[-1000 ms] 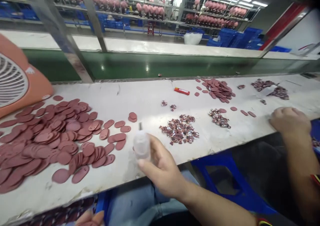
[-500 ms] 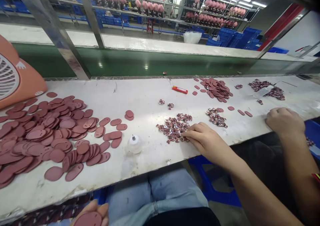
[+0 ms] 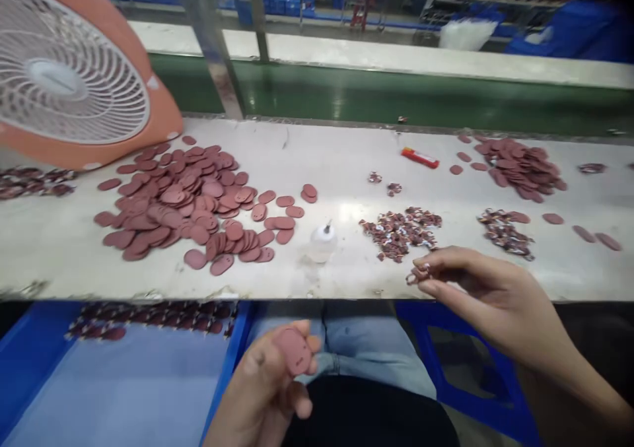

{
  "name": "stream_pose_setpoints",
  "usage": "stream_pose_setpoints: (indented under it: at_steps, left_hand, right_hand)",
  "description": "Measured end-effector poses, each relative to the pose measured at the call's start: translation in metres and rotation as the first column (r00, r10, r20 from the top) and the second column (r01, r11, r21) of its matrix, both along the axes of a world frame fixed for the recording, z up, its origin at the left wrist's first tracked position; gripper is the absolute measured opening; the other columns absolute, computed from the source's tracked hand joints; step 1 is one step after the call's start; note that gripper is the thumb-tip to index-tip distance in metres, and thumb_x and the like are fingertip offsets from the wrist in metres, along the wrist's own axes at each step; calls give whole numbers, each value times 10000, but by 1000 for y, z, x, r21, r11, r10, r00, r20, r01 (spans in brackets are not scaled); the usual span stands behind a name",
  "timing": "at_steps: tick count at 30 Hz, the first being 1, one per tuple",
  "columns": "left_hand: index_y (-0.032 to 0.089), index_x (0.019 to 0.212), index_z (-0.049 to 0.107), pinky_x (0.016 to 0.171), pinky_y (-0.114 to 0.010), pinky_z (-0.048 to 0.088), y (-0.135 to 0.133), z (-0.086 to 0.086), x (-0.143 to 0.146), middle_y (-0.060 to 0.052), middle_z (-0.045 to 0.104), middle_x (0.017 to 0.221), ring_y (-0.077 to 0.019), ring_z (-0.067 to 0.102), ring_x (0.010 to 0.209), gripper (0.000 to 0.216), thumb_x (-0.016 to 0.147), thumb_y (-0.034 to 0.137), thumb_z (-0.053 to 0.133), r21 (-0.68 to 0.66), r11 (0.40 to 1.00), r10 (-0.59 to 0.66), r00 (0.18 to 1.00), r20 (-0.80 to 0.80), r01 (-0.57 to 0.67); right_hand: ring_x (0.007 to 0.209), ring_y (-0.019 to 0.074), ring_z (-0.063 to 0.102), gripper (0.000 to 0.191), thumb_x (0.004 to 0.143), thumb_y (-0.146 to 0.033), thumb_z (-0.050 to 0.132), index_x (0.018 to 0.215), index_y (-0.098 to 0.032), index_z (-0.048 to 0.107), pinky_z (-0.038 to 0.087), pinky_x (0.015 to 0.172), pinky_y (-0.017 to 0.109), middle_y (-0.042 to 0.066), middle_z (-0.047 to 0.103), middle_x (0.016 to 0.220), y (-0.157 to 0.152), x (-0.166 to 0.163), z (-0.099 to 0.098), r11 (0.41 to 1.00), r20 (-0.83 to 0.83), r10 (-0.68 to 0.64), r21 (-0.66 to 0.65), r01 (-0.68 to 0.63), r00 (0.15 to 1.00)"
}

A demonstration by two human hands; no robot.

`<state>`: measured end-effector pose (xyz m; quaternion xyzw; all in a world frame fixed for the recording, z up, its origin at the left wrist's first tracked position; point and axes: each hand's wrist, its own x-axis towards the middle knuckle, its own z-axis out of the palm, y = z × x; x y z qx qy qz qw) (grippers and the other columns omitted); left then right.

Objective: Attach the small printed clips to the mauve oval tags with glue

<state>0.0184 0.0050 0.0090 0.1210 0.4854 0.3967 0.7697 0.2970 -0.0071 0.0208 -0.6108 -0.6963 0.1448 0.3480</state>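
Currently, in the head view, grips a maroon disc point(image 3: 296, 352), presumably light, stiff, best held by its rim, in the left hand point(image 3: 262, 384) near the lap point(image 3: 356, 341), and pinches a small part point(image 3: 420, 274) in the right hand point(image 3: 488, 292).

Maroon disc point(image 3: 294, 352), dark-marked, tilted in left hand point(image 3: 265, 378), small brown part point(image 3: 419, 274) pinched in right hand point(image 3: 490, 292)
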Motion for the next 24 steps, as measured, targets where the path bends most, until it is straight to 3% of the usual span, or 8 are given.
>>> stream_pose_setpoints:
  at_steps: [2, 4, 6, 11, 19, 24]
  left_hand:
    - [171, 821, 815, 426, -129, 487, -1, 4, 2, -60, 723, 707, -117, 641, 605, 433, 565, 509, 904, -18, 998, -65, 997, 29, 65]
    - [173, 827, 817, 444, -115, 484, -1, 4, 1, -41, 690, 672, -98, 625, 594, 410, 597, 505, 893, -11, 991, -133, 988, 83, 135]
    - [177, 850, 818, 458, -107, 489, -3, 0, -2, -30, 676, 675, -84, 613, 585, 400, 634, 508, 874, 27, 981, -192, 969, 153, 190]
    - [163, 753, 792, 501, -109, 526, -6, -10, -10, -21, 663, 723, -80, 627, 634, 314, 741, 476, 813, 125, 966, -254, 926, 279, 228]
    - [146, 750, 795, 485, -108, 540, -4, -11, -9, -7, 652, 648, -72, 640, 589, 328, 702, 467, 845, 71, 970, -244, 918, 311, 234]
    - [151, 708, 789, 477, -109, 543, -5, -13, -10, -11, 673, 648, -66, 644, 570, 314, 708, 460, 842, 60, 969, -247, 914, 323, 241]
  right_hand:
    - [768, 147, 704, 97, 957, -295, 650, 1049, -314, 674, 586, 653, 214, -6, 721, 909, -1, -27, 4, 991, -213, 109, -54, -123, 971]
    - [782, 126, 713, 165, 958, -260, 652, 1094, -344, 694, 593, 688, 195, -22, 729, 933, 0, -50, 9, 950, -415, 205, -133, -283, 886]
    - [781, 112, 715, 221, 947, -219, 666, 1124, -346, 701, 589, 706, 181, -30, 736, 939, 3, -68, 14, 909, -508, 248, -173, -380, 825]
    - [720, 94, 700, 148, 900, -210, 734, 1021, -293, 719, 556, 666, 152, -44, 740, 858, 11, -84, 24, 888, -460, 332, -141, -437, 823]
    - [720, 16, 669, 142, 899, -140, 727, 1012, -225, 723, 475, 698, 65, -68, 730, 837, 21, -86, 29, 826, -380, 438, -188, -531, 815]
    - [704, 24, 657, 142, 910, -121, 702, 1021, -210, 717, 481, 694, 86, -70, 738, 836, 23, -86, 34, 797, -296, 512, -187, -574, 807]
